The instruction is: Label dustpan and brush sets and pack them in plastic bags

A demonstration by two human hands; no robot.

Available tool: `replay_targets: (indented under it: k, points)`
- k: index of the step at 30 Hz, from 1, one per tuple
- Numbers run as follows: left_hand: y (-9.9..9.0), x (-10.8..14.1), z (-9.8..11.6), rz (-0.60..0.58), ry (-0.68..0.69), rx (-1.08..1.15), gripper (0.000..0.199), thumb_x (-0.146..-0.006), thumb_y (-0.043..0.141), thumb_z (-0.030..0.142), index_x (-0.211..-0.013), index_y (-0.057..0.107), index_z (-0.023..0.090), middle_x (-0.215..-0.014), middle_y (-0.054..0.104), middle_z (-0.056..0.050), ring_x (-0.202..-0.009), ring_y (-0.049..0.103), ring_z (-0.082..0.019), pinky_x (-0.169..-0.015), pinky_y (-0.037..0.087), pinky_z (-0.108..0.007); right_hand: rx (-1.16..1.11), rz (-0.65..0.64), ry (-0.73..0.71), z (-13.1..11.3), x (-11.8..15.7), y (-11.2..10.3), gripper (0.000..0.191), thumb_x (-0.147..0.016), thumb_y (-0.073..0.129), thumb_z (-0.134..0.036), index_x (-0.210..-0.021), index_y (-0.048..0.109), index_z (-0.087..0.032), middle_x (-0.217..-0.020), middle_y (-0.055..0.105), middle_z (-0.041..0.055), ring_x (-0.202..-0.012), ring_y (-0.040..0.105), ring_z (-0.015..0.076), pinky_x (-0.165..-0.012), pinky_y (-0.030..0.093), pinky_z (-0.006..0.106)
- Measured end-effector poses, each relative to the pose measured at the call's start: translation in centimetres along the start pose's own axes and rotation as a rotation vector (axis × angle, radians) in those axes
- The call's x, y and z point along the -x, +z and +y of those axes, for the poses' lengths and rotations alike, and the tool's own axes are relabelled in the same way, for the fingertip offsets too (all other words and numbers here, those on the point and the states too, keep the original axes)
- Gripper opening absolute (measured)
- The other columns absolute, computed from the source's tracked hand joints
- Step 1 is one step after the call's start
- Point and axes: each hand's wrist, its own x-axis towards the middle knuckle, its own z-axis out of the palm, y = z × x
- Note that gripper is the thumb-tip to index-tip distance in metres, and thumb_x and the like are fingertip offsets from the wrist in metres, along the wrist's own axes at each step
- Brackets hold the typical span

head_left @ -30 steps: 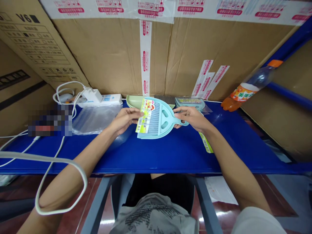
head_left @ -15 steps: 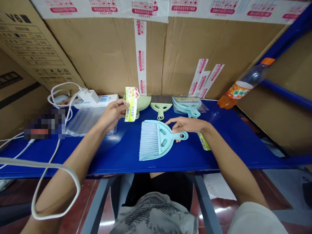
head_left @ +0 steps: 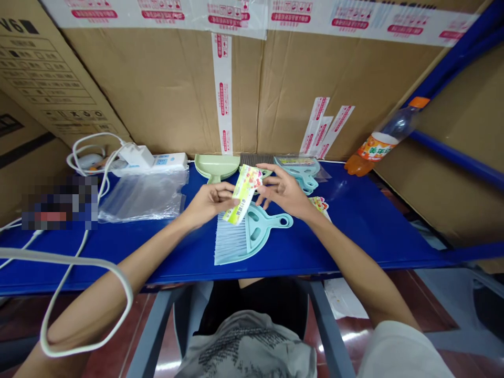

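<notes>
A yellow-green and white printed card label (head_left: pixel 243 194) is tilted above the front of the blue table. My left hand (head_left: pixel 210 203) pinches its lower left end between thumb and fingers. At its upper right edge, my right hand (head_left: pixel 281 190) has the thumb against the card and the index finger stretched out over the top. Below the card lies a light blue dustpan and brush set (head_left: pixel 258 236), bristles to the left and handle to the right; the card covers part of it. A second printed card (head_left: pixel 321 205) lies partly hidden behind my right forearm.
Along the back are a green dustpan (head_left: pixel 216 165), a dark-bristled green brush (head_left: pixel 254 159) and a bagged blue set (head_left: pixel 301 170). Clear plastic bags (head_left: pixel 144 194), a power strip (head_left: pixel 169 160) and white cables (head_left: pixel 118 273) lie left. An orange drink bottle (head_left: pixel 380 144) leans right.
My right hand has let go of the dustpan set's handle and moved up to the card. My left hand has brought the card right and down, over the set.
</notes>
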Motion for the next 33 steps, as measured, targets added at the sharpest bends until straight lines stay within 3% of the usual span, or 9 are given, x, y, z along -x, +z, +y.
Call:
replay_targets:
  k: [3,5,8,11,15,19,27,30,33]
  points:
    - [1.0,0.5,-0.5,-0.092,0.008,-0.043,0.045,-0.074,0.099,0.037,-0.109,0.081,0.015,-0.094,0.086,-0.012,-0.077,0.080,-0.024,-0.066,0.061,-0.029,-0.016,0.058,-0.025,-0.6,-0.2,0.1,0.051,-0.082,0.092,-0.046,-0.121,0.069,-0.023,-0.090,0.079,0.0037,-0.070,0.074,0.0188,-0.059,0.060,0.030]
    - [1.3,0.6,-0.7,-0.084,0.085,-0.056,0.050,-0.082,0.093,0.043,-0.122,0.078,0.016,-0.108,0.086,-0.014,-0.084,0.081,-0.025,-0.063,0.062,-0.030,-0.001,0.061,0.005,-1.8,0.2,-1.8,0.043,-0.083,0.092,-0.045,-0.114,0.071,-0.023,-0.085,0.079,0.0041,-0.066,0.070,0.0180,-0.057,0.057,0.030]
    - [1.2,0.4,-0.9,-0.017,0.214,-0.096,0.048,-0.093,0.083,0.046,-0.128,0.074,0.015,-0.121,0.083,-0.017,-0.089,0.081,-0.025,-0.060,0.063,-0.029,0.068,0.080,0.077,-4.2,2.5,-7.3,0.035,-0.086,0.090,-0.049,-0.107,0.079,-0.023,-0.080,0.076,0.0044,-0.062,0.065,0.0153,-0.052,0.048,0.028]
    - [0.6,-0.1,-1.1,0.043,0.259,-0.125,0.041,-0.098,0.078,0.046,-0.123,0.073,0.014,-0.112,0.083,-0.016,-0.080,0.081,-0.022,-0.058,0.063,-0.028,0.189,0.134,0.206,-5.7,6.1,-13.3,0.041,-0.081,0.093,-0.058,-0.089,0.077,-0.021,-0.073,0.070,0.0043,-0.058,0.057,0.0123,-0.047,0.039,0.026]
    - [0.2,-0.5,-1.8,0.046,0.281,-0.131,0.036,-0.099,0.075,0.042,-0.121,0.071,0.014,-0.104,0.083,-0.012,-0.074,0.080,-0.019,-0.057,0.061,-0.026,0.362,0.067,0.472,-4.1,10.0,-17.9,0.056,-0.073,0.095,-0.068,-0.081,0.075,-0.016,-0.063,0.063,0.0025,-0.054,0.048,0.0097,-0.047,0.031,0.025]
    - [0.3,-0.5,-2.4,0.018,0.284,-0.170,0.030,-0.101,0.071,0.036,-0.121,0.070,0.013,-0.103,0.082,-0.011,-0.074,0.080,-0.017,-0.057,0.060,-0.025,0.354,0.132,0.577,-0.9,10.2,-18.2,0.067,-0.060,0.098,-0.075,-0.079,0.076,-0.014,-0.065,0.064,0.0033,-0.059,0.052,0.0116,-0.050,0.034,0.025]
    - [0.0,-0.7,-2.4,0.046,0.285,-0.174,0.030,-0.098,0.074,0.035,-0.120,0.069,0.014,-0.102,0.083,-0.011,-0.071,0.079,-0.017,-0.056,0.061,-0.025,0.520,0.187,0.557,2.2,6.8,-17.9,0.080,-0.052,0.092,-0.086,-0.086,0.076,-0.015,-0.071,0.073,0.0079,-0.061,0.061,0.0166,-0.053,0.042,0.029]
    - [-0.1,-0.7,-2.3,0.048,0.286,-0.179,0.030,-0.099,0.073,0.035,-0.121,0.069,0.014,-0.103,0.083,-0.011,-0.071,0.079,-0.017,-0.057,0.061,-0.025,0.757,0.213,0.552,2.7,6.8,-18.2,0.088,-0.058,0.085,-0.091,-0.105,0.078,-0.016,-0.082,0.078,0.0105,-0.066,0.067,0.0215,-0.058,0.048,0.032]
    - [0.0,-0.6,-2.3,0.040,0.289,-0.191,0.029,-0.100,0.071,0.034,-0.121,0.069,0.014,-0.103,0.083,-0.011,-0.071,0.079,-0.016,-0.057,0.061,-0.025,0.975,0.144,0.550,2.8,7.1,-17.4,0.085,-0.079,0.068,-0.090,-0.122,0.077,-0.017,-0.096,0.081,0.0138,-0.077,0.074,0.0270,-0.069,0.053,0.037]
